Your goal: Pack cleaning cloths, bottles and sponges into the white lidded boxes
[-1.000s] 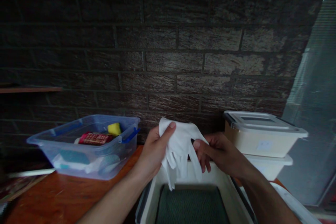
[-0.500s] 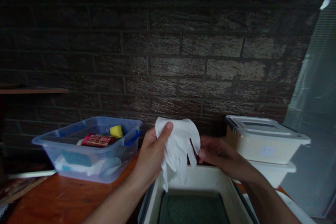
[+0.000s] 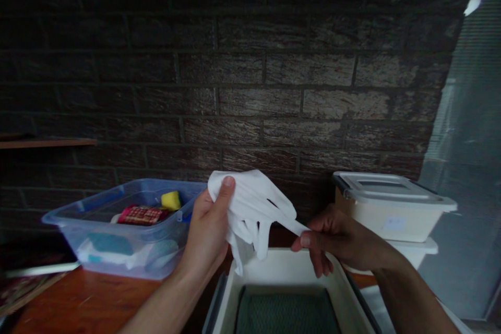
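Pale label: you have it on the front of the upper lidded box (image 3: 360, 214); the label (image 3: 393, 223) carries faint marks, too blurred for you to read.
Red packet: in the clear blue-tinted tub (image 3: 125, 266) you see the packet (image 3: 141, 215) with light patterning on its face; you can make out no word or brand.
Readable text, numbers or signs: none that you can read.
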`<state>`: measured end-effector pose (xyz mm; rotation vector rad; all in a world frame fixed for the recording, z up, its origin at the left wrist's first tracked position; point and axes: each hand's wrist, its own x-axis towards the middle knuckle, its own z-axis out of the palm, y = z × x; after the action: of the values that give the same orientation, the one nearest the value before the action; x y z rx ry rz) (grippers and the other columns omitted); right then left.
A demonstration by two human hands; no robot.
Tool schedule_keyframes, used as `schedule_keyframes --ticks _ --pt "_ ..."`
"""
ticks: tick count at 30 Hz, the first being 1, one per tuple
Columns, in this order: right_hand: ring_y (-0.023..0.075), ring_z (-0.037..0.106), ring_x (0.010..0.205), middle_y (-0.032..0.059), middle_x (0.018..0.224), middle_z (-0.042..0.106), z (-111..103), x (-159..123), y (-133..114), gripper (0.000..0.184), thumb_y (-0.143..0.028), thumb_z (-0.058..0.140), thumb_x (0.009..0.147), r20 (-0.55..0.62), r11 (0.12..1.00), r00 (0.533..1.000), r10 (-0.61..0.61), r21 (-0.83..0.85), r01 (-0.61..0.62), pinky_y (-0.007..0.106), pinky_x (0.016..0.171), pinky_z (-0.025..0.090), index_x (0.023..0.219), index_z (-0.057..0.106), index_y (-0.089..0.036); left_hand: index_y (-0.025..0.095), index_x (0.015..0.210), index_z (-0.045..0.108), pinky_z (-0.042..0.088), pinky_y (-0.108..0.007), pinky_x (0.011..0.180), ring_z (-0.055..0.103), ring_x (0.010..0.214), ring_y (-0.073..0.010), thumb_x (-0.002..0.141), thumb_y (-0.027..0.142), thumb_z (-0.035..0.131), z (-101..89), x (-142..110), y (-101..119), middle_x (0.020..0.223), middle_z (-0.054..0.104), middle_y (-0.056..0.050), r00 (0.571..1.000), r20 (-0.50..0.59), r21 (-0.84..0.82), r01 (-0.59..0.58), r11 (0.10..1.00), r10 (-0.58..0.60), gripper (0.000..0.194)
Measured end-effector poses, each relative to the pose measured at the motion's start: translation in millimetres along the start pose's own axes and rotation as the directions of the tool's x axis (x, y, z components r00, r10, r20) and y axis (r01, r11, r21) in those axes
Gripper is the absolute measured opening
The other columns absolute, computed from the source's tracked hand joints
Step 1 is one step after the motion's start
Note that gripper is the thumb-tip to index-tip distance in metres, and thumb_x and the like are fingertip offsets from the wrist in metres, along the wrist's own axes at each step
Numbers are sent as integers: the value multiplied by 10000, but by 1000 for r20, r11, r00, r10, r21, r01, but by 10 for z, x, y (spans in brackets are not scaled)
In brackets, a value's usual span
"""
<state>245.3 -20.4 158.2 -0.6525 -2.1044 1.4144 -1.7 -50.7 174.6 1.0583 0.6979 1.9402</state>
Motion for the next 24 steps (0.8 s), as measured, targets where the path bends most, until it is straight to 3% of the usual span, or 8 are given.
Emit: schedule_keyframes --ticks 6,9,12,16,18,21,24 --pt "94 605 479 75 679 758 -161 -66 25 412 -503 676 942 90 996 992 84 -17 -83 195 503 492 992 799 -112 163 911 717 556 -226 569 727 671 -190 805 443 811 -29 68 -28 770 760 -32 998 -53 13 -37 999 38 314" --pt "96 608 500 81 688 756 -169 -77 -4 406 -501 696 929 77 993 991 105 -58 -101 189 498 470 957 801 -110 164 907 723 550 -220 567 722 670 -185 786 430 827 -21 83 -10 764 758 -24 993 -93 21 -67 998 69 310" --pt "122 637 605 86 770 761 -74 -10 -29 430 -523 660 949 -44 999 999 3 -35 -5 203 521 472 1040 785 -121 150 916 738 539 -219 575 716 668 -180 806 435 810 9 19 -17 776 762 -38 999 -46 69 -27 997 30 314" --pt "180 673 913 81 1044 744 112 145 -42 419 -472 725 917 -211 988 965 -155 -29 153 263 734 525 1213 711 -176 149 1001 745 520 -213 583 703 665 -162 861 446 764 33 -134 -106 835 774 -58 996 70 125 49 991 -58 328" --pt "194 669 941 70 1017 735 175 200 -30 372 -466 716 925 -201 979 960 -196 15 203 295 800 516 1139 719 -161 145 1016 744 517 -207 603 696 671 -150 869 436 761 30 -185 -153 851 774 -63 991 105 148 66 987 -82 327" --pt "163 642 813 41 846 706 211 210 -11 346 -470 678 953 -145 974 965 -219 33 226 281 746 486 922 727 -128 140 996 742 508 -197 598 681 649 -134 866 433 767 31 -203 -170 835 766 -56 987 118 155 86 984 -104 321" --pt "130 610 742 33 781 692 197 154 -24 353 -444 660 973 -118 970 963 -242 -33 240 255 706 460 855 730 -119 138 951 732 487 -184 551 652 589 -115 845 431 786 45 -166 -109 791 750 -40 991 74 84 101 991 -107 316"
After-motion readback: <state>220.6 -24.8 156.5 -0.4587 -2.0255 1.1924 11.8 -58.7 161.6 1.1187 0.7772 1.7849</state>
